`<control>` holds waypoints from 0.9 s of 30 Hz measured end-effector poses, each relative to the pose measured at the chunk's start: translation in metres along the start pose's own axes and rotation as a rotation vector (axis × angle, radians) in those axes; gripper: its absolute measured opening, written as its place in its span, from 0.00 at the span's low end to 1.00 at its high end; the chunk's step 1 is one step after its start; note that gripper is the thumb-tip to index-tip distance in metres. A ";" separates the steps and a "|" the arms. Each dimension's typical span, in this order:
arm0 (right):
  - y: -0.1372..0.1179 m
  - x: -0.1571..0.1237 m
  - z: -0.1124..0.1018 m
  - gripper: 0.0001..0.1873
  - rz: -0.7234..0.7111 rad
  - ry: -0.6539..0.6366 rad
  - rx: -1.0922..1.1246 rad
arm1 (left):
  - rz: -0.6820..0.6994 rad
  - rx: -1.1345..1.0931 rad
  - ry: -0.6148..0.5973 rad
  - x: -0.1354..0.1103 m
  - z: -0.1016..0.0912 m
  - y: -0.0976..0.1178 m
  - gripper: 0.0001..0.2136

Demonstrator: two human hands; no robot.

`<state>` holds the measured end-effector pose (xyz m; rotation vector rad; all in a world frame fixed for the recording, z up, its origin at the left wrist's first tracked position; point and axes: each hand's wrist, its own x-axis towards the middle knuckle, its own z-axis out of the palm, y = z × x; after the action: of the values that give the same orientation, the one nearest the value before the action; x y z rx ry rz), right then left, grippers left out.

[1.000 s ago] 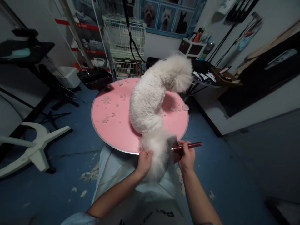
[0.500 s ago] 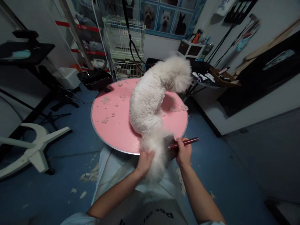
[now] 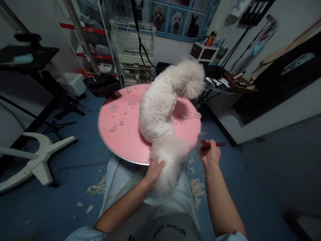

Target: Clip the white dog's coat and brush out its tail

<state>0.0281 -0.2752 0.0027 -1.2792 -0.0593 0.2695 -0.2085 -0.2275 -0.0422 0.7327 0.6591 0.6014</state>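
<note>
The right hand (image 3: 211,154) is closed around the red handle of a brush (image 3: 202,140), whose flat head stands upright just right of the counter's edge, near the tail (image 3: 172,160) but apart from it. The left hand (image 3: 154,171) is curled around the fluffy white tail from the left side, fingers sunk into the fur, holding it out over the near rim. The tail belongs to a white dog (image 3: 162,103) that sits on the round pink counter (image 3: 120,137) with its back to the person and its head turned right. Tufts of cut fur (image 3: 113,107) lie on the counter's left half, and more lie on the blue floor (image 3: 62,201) below the right hand. Wire cages (image 3: 132,36) stand against the far wall.
</note>
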 end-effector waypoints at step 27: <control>0.006 -0.060 0.025 0.13 -0.080 -0.292 -0.249 | -0.022 0.021 -0.073 0.002 -0.001 0.004 0.25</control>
<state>-0.0362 -0.2639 0.0108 -1.4725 -0.4026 0.3876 -0.2088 -0.2233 -0.0403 0.7628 0.6061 0.5458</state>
